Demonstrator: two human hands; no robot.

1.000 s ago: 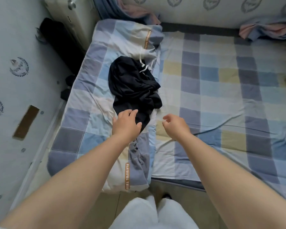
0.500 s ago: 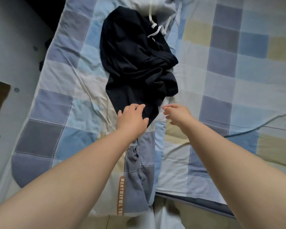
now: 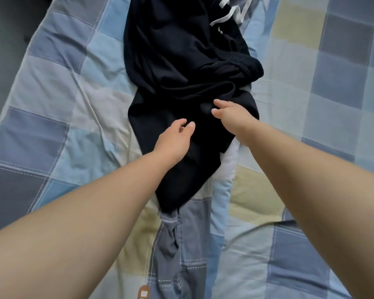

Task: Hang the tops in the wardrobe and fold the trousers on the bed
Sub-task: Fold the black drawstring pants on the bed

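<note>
On your left the checked quilt lies folded on the bed, and the dark trousers sit crumpled on top of it, running from the top edge down toward you. Your left hand hovers over the lower part of the trousers with fingers loosely spread, gripping nothing. Just right of it, your right hand reaches onto the dark fabric near the bunched middle, fingers extended and touching the cloth, not closed on it. Above, a white drawstring trails off the waistband. Further right lies the checked bedsheet.
</note>
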